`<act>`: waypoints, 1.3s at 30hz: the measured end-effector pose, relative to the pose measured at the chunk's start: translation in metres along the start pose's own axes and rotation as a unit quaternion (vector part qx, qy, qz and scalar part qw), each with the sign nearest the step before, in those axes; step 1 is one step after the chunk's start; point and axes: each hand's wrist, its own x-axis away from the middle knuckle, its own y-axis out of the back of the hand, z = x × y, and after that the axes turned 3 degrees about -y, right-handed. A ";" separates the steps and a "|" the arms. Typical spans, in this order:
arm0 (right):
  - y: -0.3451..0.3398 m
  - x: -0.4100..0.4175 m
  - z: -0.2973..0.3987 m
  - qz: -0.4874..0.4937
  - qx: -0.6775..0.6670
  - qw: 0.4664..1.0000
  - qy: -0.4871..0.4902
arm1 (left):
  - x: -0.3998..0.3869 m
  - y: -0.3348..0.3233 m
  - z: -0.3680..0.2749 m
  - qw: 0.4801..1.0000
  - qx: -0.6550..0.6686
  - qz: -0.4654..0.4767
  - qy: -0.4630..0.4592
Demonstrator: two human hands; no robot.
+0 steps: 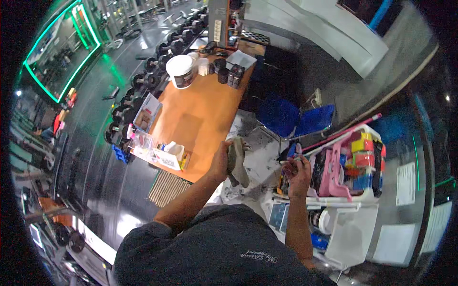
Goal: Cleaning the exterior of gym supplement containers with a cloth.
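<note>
A bunched grey-green cloth (pixel 237 164) hangs from my left hand (pixel 222 161), beside the near right edge of an orange-brown wooden table (pixel 204 107). My right hand (pixel 298 175) is raised over the floor, its fingers curled, just left of a white shelf rack with a pink basket (pixel 326 171). Blur hides whether anything small sits between those fingers. Several coloured rolled items (pixel 363 150), yellow, red and blue, are stacked in the rack's top.
On the table stand a white tub (pixel 180 69), black containers (pixel 234 75), a desk calendar (pixel 147 112) and a box with tissue (pixel 168 155). A blue chair (pixel 282 116) stands right of it. Rows of dumbbells (pixel 150 78) line the left side. A striped mat (pixel 168 189) lies at the table's near end.
</note>
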 end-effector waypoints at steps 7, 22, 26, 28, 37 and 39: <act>-0.034 -0.112 0.017 0.100 0.055 0.993 -0.034 | -0.059 -0.041 -0.004 0.985 0.010 -0.088 -0.147; -0.216 -0.239 -0.028 0.397 0.111 0.903 -0.120 | -0.117 -0.016 -0.062 0.905 0.108 -0.307 -0.274; -0.262 -0.256 -0.042 0.444 0.124 0.872 -0.164 | -0.135 0.004 -0.082 0.881 0.139 -0.348 -0.288; -0.284 -0.268 -0.048 0.460 0.124 0.864 -0.165 | -0.150 0.016 -0.092 0.873 0.165 -0.371 -0.269; -0.362 -0.350 -0.077 0.503 0.172 0.821 -0.209 | -0.242 0.061 -0.104 0.847 0.216 -0.390 -0.290; -0.383 -0.374 -0.082 0.515 0.182 0.809 -0.217 | -0.267 0.068 -0.110 0.841 0.209 -0.396 -0.303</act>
